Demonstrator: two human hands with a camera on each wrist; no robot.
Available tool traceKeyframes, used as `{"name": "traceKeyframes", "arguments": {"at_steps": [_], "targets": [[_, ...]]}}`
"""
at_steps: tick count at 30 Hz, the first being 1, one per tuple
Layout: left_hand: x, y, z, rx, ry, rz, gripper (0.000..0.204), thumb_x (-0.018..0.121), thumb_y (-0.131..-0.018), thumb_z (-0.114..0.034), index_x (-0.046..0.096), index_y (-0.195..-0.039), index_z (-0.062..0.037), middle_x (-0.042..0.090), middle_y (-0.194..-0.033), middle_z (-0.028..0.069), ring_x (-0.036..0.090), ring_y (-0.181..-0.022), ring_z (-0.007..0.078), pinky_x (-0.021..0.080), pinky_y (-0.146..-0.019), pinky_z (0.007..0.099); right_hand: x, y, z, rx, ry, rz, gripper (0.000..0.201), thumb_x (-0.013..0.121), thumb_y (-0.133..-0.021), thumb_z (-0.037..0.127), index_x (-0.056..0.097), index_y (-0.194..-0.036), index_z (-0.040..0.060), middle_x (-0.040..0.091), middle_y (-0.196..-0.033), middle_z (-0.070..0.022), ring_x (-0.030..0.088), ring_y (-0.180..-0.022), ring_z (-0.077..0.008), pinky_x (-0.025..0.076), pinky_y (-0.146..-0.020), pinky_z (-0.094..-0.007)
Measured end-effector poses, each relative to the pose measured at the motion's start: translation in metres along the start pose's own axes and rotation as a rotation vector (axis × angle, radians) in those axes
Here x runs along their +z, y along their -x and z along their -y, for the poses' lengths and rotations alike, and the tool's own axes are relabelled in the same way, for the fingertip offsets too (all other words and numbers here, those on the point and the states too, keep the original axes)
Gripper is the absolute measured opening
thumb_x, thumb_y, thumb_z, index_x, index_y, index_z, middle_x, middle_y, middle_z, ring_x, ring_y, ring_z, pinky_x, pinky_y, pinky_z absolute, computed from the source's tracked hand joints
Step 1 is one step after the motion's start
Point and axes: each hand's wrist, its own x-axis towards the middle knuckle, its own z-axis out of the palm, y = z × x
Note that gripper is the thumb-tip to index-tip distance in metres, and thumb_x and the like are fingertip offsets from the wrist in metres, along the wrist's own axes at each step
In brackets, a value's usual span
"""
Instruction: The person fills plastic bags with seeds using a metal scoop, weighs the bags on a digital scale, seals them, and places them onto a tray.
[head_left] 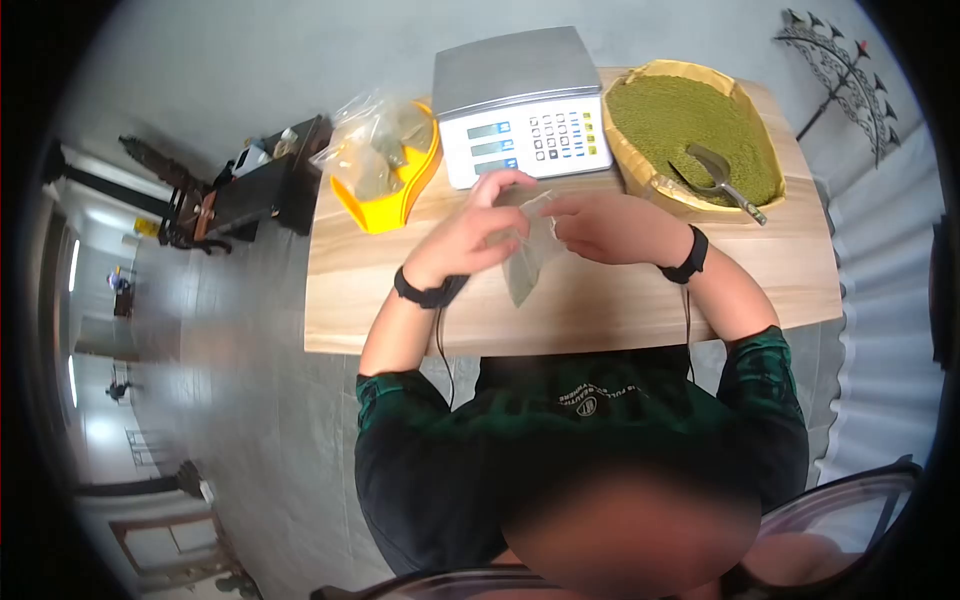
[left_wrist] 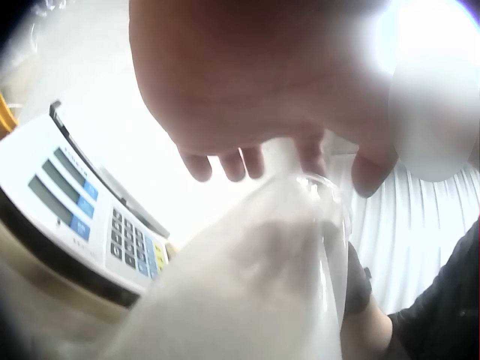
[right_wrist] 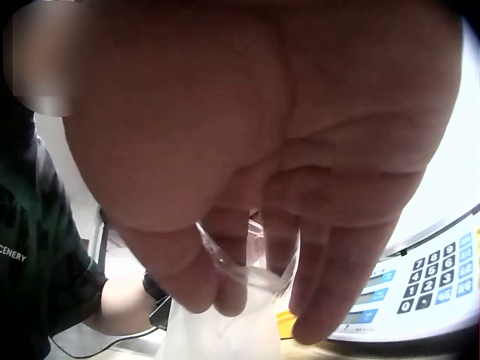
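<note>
A clear plastic bag point(head_left: 527, 262) hangs between the two hands in front of the scale, its lower end toward the table edge. My left hand point(head_left: 477, 230) pinches the bag's mouth from the left with thumb and forefinger, while the other fingers spread away. From the right, my right hand point(head_left: 622, 229) holds the opposite side of the mouth. In the right wrist view the rim of the bag point(right_wrist: 225, 330) makes a loop among the fingers. The left wrist view shows the bag point(left_wrist: 247, 277) large and translucent below the fingertips.
A digital scale point(head_left: 520, 105) stands at the back of the wooden table point(head_left: 400, 300). To its right, a paper sack point(head_left: 640, 180) of green granules point(head_left: 690, 125) bears a metal scoop point(head_left: 715, 175). A yellow basket point(head_left: 385, 215) with plastic bags point(head_left: 365, 155) stands at the left.
</note>
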Motion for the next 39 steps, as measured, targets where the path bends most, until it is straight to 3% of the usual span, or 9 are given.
{"name": "traceKeyframes", "arguments": {"at_steps": [2, 5, 10, 12, 15, 17, 19, 27, 39], "targets": [[0.02, -0.004, 0.007, 0.052, 0.006, 0.02, 0.046, 0.081, -0.068, -0.016, 0.061, -0.109, -0.0103, 0.037, -0.143, 0.019, 0.037, -0.132, 0.0392, 0.029, -0.112, 0.0472, -0.008, 0.008, 0.007, 0.04, 0.022, -0.025, 0.013, 0.064, -0.084, 0.01, 0.063, -0.096, 0.0033, 0.06, -0.12, -0.0112, 0.061, -0.101, -0.0327, 0.051, -0.083, -0.0408], [0.051, -0.011, 0.001, -0.205, 0.241, -0.217, 0.114, 0.094, -0.054, -0.025, 0.029, -0.145, -0.0051, 0.034, -0.149, 0.0215, 0.033, -0.139, 0.0386, 0.03, -0.114, 0.0442, -0.017, 0.019, 0.012, 0.081, 0.024, -0.045, 0.01, 0.064, -0.086, 0.01, 0.062, -0.093, 0.0033, 0.058, -0.126, -0.0108, 0.06, -0.104, -0.0323, 0.051, -0.084, -0.041], [0.065, -0.021, -0.002, -0.34, 0.186, -0.106, 0.104, 0.089, -0.062, -0.02, 0.031, -0.146, -0.0051, 0.045, -0.142, 0.0197, 0.045, -0.133, 0.0327, 0.038, -0.109, 0.0415, -0.037, 0.041, 0.034, 0.065, 0.003, -0.159, 0.014, 0.065, -0.086, 0.012, 0.062, -0.096, 0.0027, 0.055, -0.127, -0.0122, 0.059, -0.106, -0.0324, 0.05, -0.086, -0.0411], [0.061, -0.022, 0.003, -0.325, 0.182, -0.056, 0.099, 0.087, -0.064, -0.015, 0.032, -0.145, -0.0064, 0.048, -0.14, 0.0184, 0.047, -0.132, 0.0313, 0.04, -0.108, 0.0417, -0.055, 0.065, 0.039, 0.193, 0.105, -0.443, 0.014, 0.065, -0.083, 0.012, 0.061, -0.092, 0.0025, 0.059, -0.117, -0.0147, 0.059, -0.104, -0.0346, 0.05, -0.083, -0.0428], [0.059, -0.023, 0.005, -0.308, 0.227, -0.004, 0.085, 0.085, -0.067, -0.015, 0.042, -0.14, -0.0095, 0.05, -0.138, 0.0172, 0.049, -0.129, 0.0314, 0.041, -0.105, 0.0421, -0.089, 0.106, 0.022, 0.695, 0.4, -0.4, 0.017, 0.065, -0.084, 0.017, 0.063, -0.093, 0.0021, 0.063, -0.1, -0.018, 0.06, -0.099, -0.0368, 0.048, -0.076, -0.0442], [0.065, -0.019, 0.014, -0.07, 0.169, -0.098, 0.062, 0.082, -0.069, -0.018, 0.055, -0.124, -0.0074, 0.055, -0.128, 0.017, 0.053, -0.122, 0.0318, 0.043, -0.103, 0.0412, -0.1, 0.12, 0.011, 0.857, 0.511, -0.329, 0.02, 0.065, -0.085, 0.02, 0.064, -0.093, 0.0014, 0.065, -0.092, -0.0195, 0.062, -0.094, -0.0375, 0.048, -0.073, -0.045], [0.068, -0.015, 0.019, -0.051, 0.193, -0.127, 0.056, 0.082, -0.069, -0.019, 0.055, -0.117, -0.0066, 0.056, -0.128, 0.0172, 0.053, -0.121, 0.0328, 0.043, -0.103, 0.0413, -0.105, 0.123, 0.005, 1.143, 0.367, -0.062, 0.026, 0.061, -0.089, 0.023, 0.065, -0.093, -0.0025, 0.066, -0.085, -0.0225, 0.062, -0.081, -0.0395, 0.048, -0.071, -0.0455], [0.076, -0.001, 0.03, -0.04, 0.244, -0.221, 0.055, 0.084, -0.07, -0.026, 0.047, -0.105, -0.0055, 0.058, -0.125, 0.0187, 0.053, -0.121, 0.035, 0.043, -0.101, 0.0429, -0.075, 0.118, -0.038, 1.113, 0.346, -0.079, 0.031, 0.057, -0.089, 0.028, 0.069, -0.093, -0.0012, 0.067, -0.086, -0.0245, 0.064, -0.084, -0.0417, 0.05, -0.075, -0.0482], [0.078, 0.001, 0.04, 0.048, 0.267, -0.267, 0.06, 0.085, -0.072, -0.028, 0.042, -0.109, -0.0064, 0.059, -0.124, 0.0184, 0.056, -0.114, 0.0334, 0.043, -0.099, 0.0421, -0.057, 0.125, -0.001, 1.17, 0.355, -0.428, 0.03, 0.053, -0.094, 0.028, 0.062, -0.093, -0.0005, 0.065, -0.086, -0.0233, 0.062, -0.086, -0.0414, 0.047, -0.073, -0.0482]]}}
